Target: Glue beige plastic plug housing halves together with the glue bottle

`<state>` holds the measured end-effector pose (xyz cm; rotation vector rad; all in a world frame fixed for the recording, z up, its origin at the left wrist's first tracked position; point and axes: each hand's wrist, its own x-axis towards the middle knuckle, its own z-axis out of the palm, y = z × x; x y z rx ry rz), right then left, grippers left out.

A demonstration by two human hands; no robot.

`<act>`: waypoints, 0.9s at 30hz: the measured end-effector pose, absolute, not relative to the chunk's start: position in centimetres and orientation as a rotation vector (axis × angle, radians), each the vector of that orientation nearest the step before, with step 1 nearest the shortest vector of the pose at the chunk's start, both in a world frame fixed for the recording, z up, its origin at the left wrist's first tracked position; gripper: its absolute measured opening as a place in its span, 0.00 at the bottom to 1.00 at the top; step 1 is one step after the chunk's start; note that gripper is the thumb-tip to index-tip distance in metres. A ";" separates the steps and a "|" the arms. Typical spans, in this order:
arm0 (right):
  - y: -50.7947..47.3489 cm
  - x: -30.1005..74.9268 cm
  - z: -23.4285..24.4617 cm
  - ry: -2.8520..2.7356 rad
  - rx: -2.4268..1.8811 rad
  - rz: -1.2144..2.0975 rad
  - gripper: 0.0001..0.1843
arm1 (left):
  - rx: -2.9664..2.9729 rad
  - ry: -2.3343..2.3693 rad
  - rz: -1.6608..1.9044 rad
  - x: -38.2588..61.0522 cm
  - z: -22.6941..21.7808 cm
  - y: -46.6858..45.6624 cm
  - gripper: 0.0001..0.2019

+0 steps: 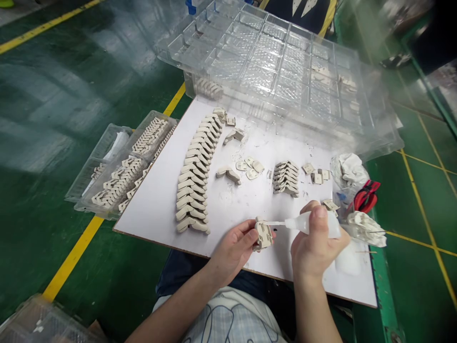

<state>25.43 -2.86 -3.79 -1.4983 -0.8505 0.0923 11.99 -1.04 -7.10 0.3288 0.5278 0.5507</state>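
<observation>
The left hand (232,250) pinches a small beige plastic piece (263,235) by its edges over the white board (157,209); it looks light, hard and easy to drop, and the right hand (316,245) wraps round a soft squeeze bottle (310,223) whose tip touches it.

The small piece (263,234) in the left hand (232,250) is showing pale beige; the squeeze bottle (298,223) in the right hand (316,245) is looking translucent white; the board (157,209) is lying plain white; the curved row of pieces (194,176) is running cream-beige; the floor (53,119) is gleaming dark green, yellow lines (71,259) crossing it; the cutter handles (367,195) are showing red; the shirt (228,317) is wearing a pale blue-and-white check; the clear tray (271,62) is carrying a grid of squares
</observation>
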 end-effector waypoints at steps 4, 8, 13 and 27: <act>-2.5 25.7 -4.5 -0.845 -1.471 0.000 0.28 | 0.321 0.528 0.554 12.1 -7.2 -1.1 0.21; -3.1 25.7 -3.8 -0.834 -1.468 0.085 0.24 | 0.321 0.507 0.567 12.1 -7.2 -1.1 0.20; -3.6 25.8 -3.4 -0.873 -1.402 0.107 0.21 | 0.280 0.541 0.549 12.0 -6.9 -1.0 0.22; -4.6 25.1 -2.7 -0.944 -1.468 0.234 0.24 | 0.336 0.540 0.543 12.1 -7.0 -0.9 0.25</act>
